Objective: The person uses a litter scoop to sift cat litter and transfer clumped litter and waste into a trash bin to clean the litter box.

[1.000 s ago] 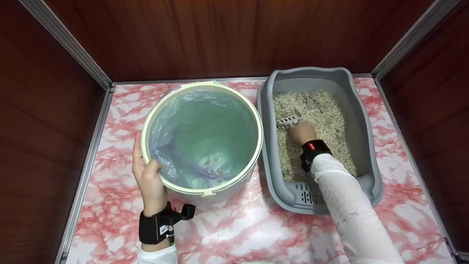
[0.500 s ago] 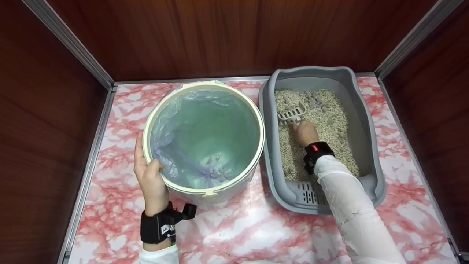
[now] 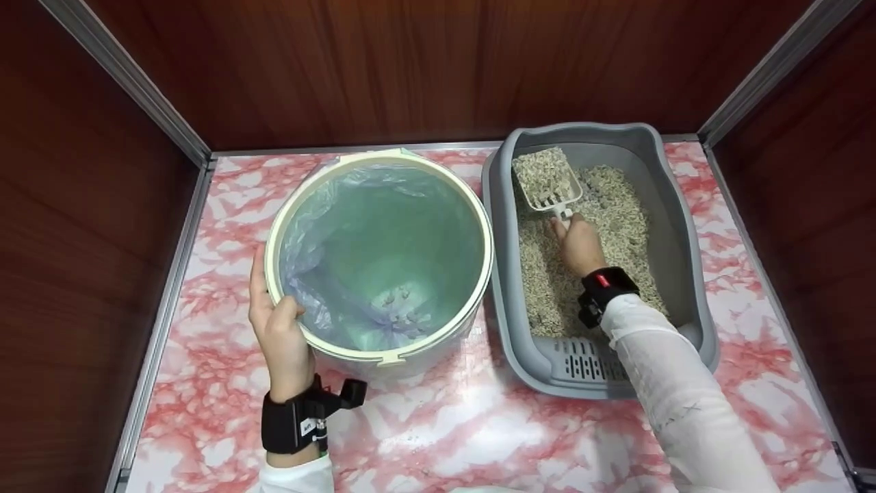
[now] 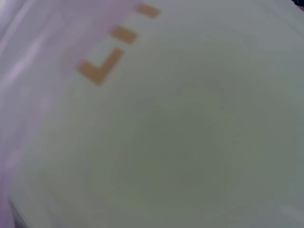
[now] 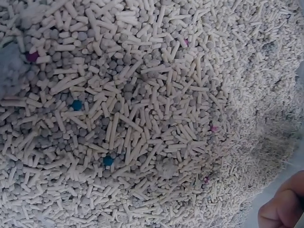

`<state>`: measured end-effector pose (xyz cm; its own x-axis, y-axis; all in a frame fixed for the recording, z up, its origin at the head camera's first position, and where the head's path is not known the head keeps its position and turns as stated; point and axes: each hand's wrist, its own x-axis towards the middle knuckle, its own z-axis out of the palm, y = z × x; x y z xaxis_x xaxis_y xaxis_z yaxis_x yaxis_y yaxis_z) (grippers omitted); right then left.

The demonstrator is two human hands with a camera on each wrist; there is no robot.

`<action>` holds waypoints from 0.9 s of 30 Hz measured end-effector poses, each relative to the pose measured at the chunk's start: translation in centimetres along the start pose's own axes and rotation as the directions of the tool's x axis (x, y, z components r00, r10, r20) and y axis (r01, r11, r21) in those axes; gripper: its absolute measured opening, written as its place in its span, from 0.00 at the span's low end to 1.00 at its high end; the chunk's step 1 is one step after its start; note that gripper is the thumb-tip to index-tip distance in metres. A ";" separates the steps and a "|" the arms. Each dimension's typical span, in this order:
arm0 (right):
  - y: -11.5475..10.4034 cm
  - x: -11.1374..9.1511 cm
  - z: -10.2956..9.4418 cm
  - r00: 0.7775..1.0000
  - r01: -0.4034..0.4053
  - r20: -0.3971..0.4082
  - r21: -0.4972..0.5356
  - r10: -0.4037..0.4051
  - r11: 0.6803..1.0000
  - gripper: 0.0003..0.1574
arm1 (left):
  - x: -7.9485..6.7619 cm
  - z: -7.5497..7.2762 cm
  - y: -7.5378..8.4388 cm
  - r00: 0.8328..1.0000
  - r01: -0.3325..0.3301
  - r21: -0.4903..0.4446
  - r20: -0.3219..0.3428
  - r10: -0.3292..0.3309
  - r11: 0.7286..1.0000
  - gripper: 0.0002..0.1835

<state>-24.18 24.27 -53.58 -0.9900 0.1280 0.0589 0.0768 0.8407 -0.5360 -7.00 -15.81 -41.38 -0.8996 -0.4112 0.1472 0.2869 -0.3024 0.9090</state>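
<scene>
My left hand [image 3: 282,335] grips the left rim of a round bin [image 3: 342,353], thumb over the edge and fingers along the outside. A thin translucent bag [image 3: 304,301] lines the bin, with some small clumps at its bottom. In the right hand [image 3: 582,248] is the handle of a pale slotted litter scoop [image 3: 561,209], heaped with litter. The scoop is over the far left part of a grey litter box [image 3: 505,287]. Pale pellet litter [image 5: 142,114] with a few blue and pink bits fills the right wrist view, fingertips [image 5: 285,206] at its lower right.
Bin and litter box stand side by side on a red-and-white marbled surface [image 3: 424,438]. A brown wood-look panel [image 3: 342,75] rises behind, with similar panels left and right. Greyish clumps [image 3: 590,195] lie in the far litter. The left wrist view shows a blurred pale surface with orange-brown marks [image 4: 99,71].
The scoop has come up out of the litter, turned level and now carries a heap of it. My right hand has shifted slightly right. The left hand stays on the bin.
</scene>
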 end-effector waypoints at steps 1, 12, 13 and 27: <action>0.0 -0.1 -0.1 1.000 0.009 -0.015 0.006 -0.009 1.000 0.26 | 0.0 0.0 0.0 1.000 0.000 0.000 0.000 0.000 1.000 0.45; -0.2 -0.7 -1.2 0.994 0.015 -0.105 0.050 -0.010 0.999 0.26 | 0.0 -0.1 0.1 1.000 0.010 0.004 -0.009 -0.010 1.000 0.45; -0.2 -0.8 -1.3 0.994 0.018 -0.113 0.058 -0.011 0.998 0.26 | 0.0 -0.1 0.1 1.000 0.010 0.003 -0.006 -0.010 1.000 0.45; -0.8 -1.8 -4.2 0.973 0.043 -0.232 0.154 -0.006 0.987 0.25 | 0.0 -0.1 0.0 1.000 0.005 -0.009 0.003 -0.005 1.000 0.44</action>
<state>-22.01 25.62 -49.75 -0.9360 0.2414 0.2563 0.0149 0.7545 -0.6561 -6.98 -15.88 -41.42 -0.9021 -0.4068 0.1441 0.2855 -0.3123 0.9061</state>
